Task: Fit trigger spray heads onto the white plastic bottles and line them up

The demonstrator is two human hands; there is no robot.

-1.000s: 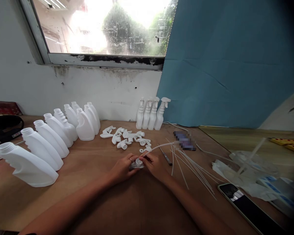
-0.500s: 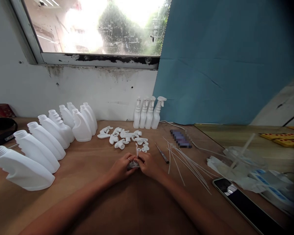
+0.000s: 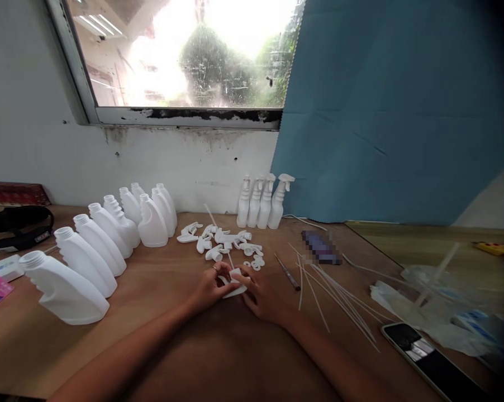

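In front of me both hands are on a white trigger spray head [image 3: 236, 272]. My left hand [image 3: 213, 286] grips its left side, and a ring shows on one finger. With bent fingers my right hand [image 3: 254, 290] holds the other side. A thin white dip tube [image 3: 210, 214] leans away from the spray head, up and to the left, over a heap of loose trigger spray heads [image 3: 214, 252]. Fingers cover part of the held head, so how the tube meets it is hidden. Small white rings [image 3: 257, 261] lie just beyond my right hand.
Empty-necked white bottles [image 3: 74, 290] stand in rows at left. Several bottles with spray heads [image 3: 265, 206] stand by the wall. At right lie a pointed tool [image 3: 289, 273], loose thin tubes [image 3: 340, 298], a phone [image 3: 428, 357] and a plastic cup [image 3: 428, 285].
The held spray head has turned in my fingers, and its long tube now shows leaning away to the left. My view has shifted up and to the left.
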